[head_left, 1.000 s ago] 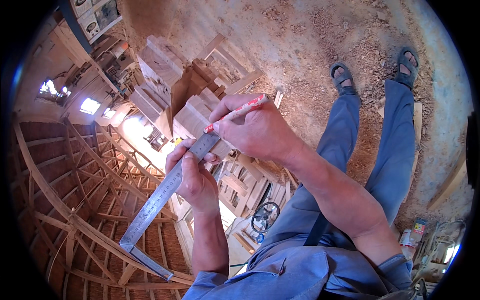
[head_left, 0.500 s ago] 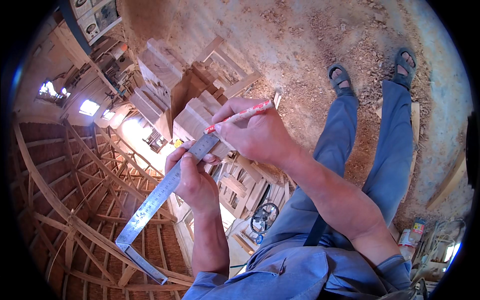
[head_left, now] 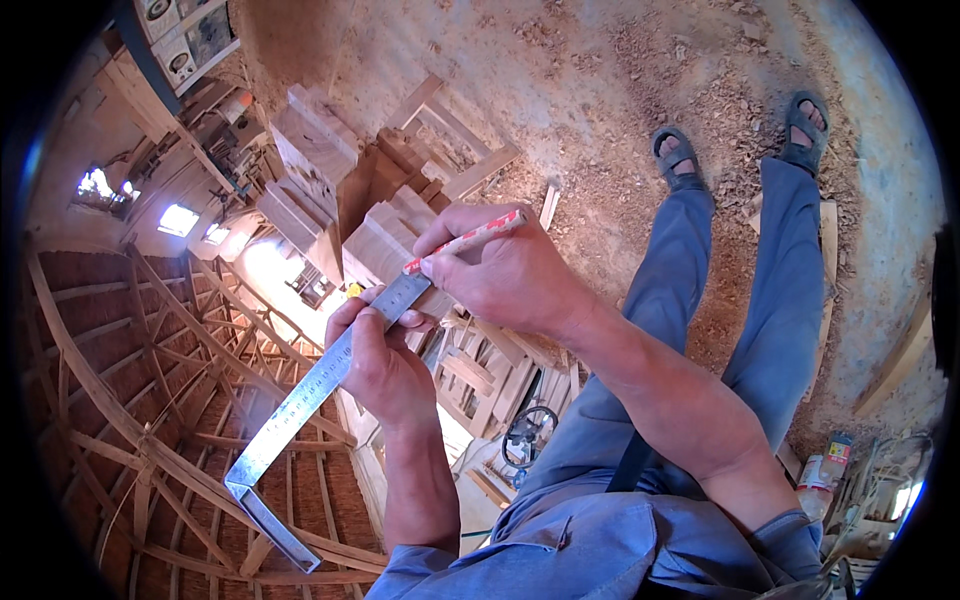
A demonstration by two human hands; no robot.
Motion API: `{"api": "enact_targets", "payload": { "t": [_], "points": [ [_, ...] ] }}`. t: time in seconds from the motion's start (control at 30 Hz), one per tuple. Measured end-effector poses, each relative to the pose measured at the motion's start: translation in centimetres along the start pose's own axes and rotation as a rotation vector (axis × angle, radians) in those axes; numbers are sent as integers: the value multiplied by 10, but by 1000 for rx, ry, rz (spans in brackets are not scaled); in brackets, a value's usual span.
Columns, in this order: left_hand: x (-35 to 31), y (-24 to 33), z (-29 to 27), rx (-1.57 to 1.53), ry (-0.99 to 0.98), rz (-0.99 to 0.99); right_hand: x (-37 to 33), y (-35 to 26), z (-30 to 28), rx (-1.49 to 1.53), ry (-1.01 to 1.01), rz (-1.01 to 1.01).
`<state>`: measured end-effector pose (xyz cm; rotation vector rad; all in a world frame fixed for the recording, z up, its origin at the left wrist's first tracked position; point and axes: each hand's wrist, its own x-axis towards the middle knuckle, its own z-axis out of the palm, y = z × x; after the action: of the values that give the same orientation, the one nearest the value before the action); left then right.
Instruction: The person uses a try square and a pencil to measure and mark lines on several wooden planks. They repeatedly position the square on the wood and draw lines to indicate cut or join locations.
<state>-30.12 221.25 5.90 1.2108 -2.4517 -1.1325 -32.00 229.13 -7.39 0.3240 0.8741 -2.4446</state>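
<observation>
Over a shavings-strewn brown shop flr [head_left: 590, 70], L hand [head_left: 390, 375] grips a silver metal L-shaped square [head_left: 290, 410] & R hand [head_left: 510, 280] pinches a red-and-white pencil [head_left: 470, 240], tip at blade end, so square's seemingly placed, marks done/left can't tell, nr pale squared timbers [head_left: 385, 240], wooden frame [head_left: 480, 172] beyond.

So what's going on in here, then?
Someone is at work with both hands among pieces of wood. The left hand grips a metal square by its long arm, thumb on top. The right hand holds a red-and-white pencil, its tip at the square's far end, close to a pale wooden block. Whether the tip touches wood is hard to tell. Shavings litter the floor.
</observation>
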Motion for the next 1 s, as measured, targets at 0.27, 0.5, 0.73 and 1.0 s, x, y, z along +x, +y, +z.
{"api": "enact_targets", "payload": {
  "t": [0.27, 0.5, 0.73, 1.0],
  "points": [
    [0, -1, -1, 8, -6, 15, 0, -10, -4, -60, -91, 81],
    [0, -2, 0, 4, 12, 12, 1, -10, -3, -59, -84, 78],
    [0, -4, -2, -10, 25, 6, 0, -9, -2, -6, -100, 107],
    [0, -4, -2, -34, 12, 10, 0, -13, -2, 37, -99, 154]
  ]
}}
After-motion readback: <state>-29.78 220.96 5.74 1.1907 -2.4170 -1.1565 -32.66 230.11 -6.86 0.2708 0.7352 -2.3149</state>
